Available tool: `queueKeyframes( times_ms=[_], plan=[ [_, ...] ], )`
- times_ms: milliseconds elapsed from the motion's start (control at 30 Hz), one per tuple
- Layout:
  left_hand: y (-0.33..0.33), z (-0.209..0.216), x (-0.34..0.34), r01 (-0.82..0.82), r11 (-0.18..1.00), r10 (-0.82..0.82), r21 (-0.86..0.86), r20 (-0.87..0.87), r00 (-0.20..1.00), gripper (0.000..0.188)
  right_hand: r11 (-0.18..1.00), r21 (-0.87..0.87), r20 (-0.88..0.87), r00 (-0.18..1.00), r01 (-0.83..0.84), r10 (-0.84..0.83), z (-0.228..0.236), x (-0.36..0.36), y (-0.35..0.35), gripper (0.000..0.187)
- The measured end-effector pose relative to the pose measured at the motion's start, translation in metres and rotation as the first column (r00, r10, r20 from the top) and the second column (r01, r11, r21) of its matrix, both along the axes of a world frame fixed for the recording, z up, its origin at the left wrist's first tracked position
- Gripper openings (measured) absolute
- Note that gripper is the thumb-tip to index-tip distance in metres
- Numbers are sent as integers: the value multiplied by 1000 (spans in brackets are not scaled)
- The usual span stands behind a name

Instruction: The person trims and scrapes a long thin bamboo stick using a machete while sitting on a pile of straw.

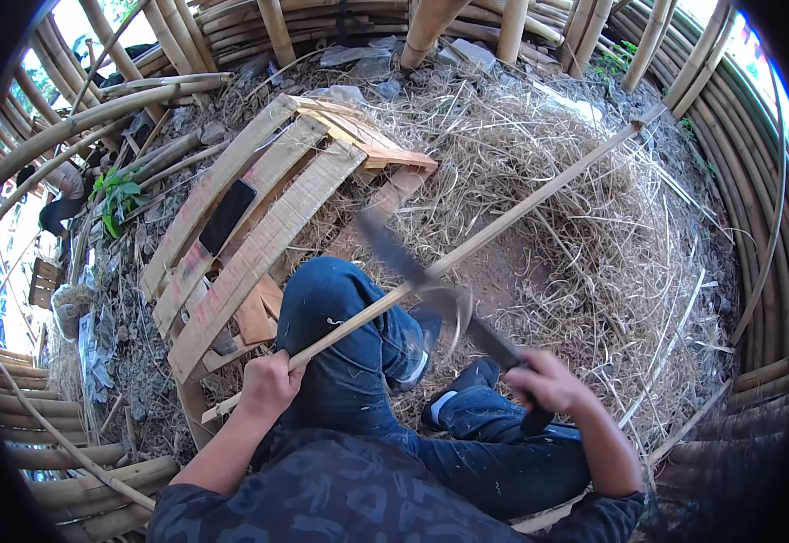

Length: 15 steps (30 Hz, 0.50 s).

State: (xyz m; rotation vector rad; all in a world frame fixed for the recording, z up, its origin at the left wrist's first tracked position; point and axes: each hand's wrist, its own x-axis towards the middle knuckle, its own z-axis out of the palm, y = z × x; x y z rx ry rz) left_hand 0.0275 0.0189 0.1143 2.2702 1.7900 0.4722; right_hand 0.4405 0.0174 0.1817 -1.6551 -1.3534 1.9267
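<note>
My left hand [269,385] grips the near end of a long thin bamboo strip [521,208] that runs diagonally up to the right across my knee. My right hand [548,380] is closed on the dark handle of a long machete [412,271]. Its blurred blade crosses the strip just past my knee, pointing up and to the left. A pale curl of shaving hangs at the crossing. I sit in blue jeans [349,344] with dark shoes on the straw.
A wooden pallet [249,226] lies tilted to my left with a black flat object [226,215] on it. Dry straw and shavings [593,244] cover the ground. Stacked bamboo poles [747,181] ring the space on all sides.
</note>
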Motion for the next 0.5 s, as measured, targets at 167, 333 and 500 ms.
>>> queueKeyframes(
  times_ms=[167, 333, 500],
  plan=[
    [-1, -2, -5, -7, 1000, 7, 1, 52, 999, 34, 998, -24, -97, 994, -56, 54, -4, 12, 9, 21],
    [1, -2, -3, -12, 1000, 14, -25, 62, 998, 35, 925, 172, -293, 914, 340, -281, -9, 32, 4, 34],
    [6, 4, -8, 39, 993, -28, -116, 101, 995, 36, 833, 327, -222, 893, 446, -391, -8, 29, 5, 27]
  ],
)
